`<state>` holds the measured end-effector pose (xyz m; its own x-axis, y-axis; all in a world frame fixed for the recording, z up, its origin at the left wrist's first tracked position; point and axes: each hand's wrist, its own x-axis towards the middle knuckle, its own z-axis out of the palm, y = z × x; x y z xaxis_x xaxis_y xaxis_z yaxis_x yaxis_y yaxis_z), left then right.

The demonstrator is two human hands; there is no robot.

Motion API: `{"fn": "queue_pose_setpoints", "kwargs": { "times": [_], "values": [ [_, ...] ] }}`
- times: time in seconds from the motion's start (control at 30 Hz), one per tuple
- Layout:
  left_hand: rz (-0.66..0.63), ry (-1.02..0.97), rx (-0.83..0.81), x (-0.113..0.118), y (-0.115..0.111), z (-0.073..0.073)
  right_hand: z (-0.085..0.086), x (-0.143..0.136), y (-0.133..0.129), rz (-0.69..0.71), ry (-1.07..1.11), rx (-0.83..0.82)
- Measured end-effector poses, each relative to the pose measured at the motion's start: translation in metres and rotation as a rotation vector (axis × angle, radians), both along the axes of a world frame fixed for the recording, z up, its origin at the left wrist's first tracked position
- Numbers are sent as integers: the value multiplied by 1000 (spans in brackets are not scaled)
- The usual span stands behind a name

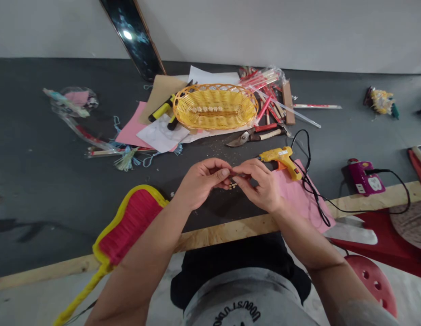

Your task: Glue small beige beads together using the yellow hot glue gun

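My left hand (205,179) and my right hand (260,183) meet over the near part of the dark table, fingertips pinched together. Whatever sits between the fingertips is too small to name. Just below them shows a cluster of small pale-yellow pieces (233,185); I cannot tell if it is held or lying on the table. Right beside my right hand lies a yellow hot glue gun (281,159) with an orange trigger, its nozzle toward the hand. Beyond my hands stands a yellow woven basket (215,123) with a row of small pale clusters inside.
Pruning shears (256,135) lie behind the glue gun. Its black cord trails near pink paper (303,194) and a purple power adapter (365,177). Wrapped chopsticks (270,102) are heaped right of the basket. A red-and-yellow fan-shaped piece (131,222) is by my left forearm. A phone (132,36) leans on the wall.
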<state>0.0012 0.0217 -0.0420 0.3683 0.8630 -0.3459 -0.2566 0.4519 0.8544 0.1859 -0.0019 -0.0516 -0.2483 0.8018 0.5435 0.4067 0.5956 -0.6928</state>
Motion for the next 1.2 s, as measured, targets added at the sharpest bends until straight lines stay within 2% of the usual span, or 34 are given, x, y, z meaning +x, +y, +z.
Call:
{"fn": "queue_pose_setpoints", "kwargs": {
  "times": [0.17, 0.33, 0.57, 0.77, 1.07, 1.2],
  "values": [
    [52, 36, -27, -1, 1, 0, -3, -1, 1, 15, -27, -27],
    [32, 46, 51, 0, 0, -3, -5, -2, 2, 27, -62, -8],
    [2, -11, 32, -1, -1, 1, 0, 2, 0, 1, 54, -116],
    [-15, -110, -4, -2, -1, 5, 0, 3, 2, 41, 66, -79],
    [6, -118, -18, -1, -1, 7, -1, 3, -1, 47, 64, -121],
    [-7, -126, -19, -1, -1, 7, -1, 2, -1, 46, 55, -87]
  ]
}}
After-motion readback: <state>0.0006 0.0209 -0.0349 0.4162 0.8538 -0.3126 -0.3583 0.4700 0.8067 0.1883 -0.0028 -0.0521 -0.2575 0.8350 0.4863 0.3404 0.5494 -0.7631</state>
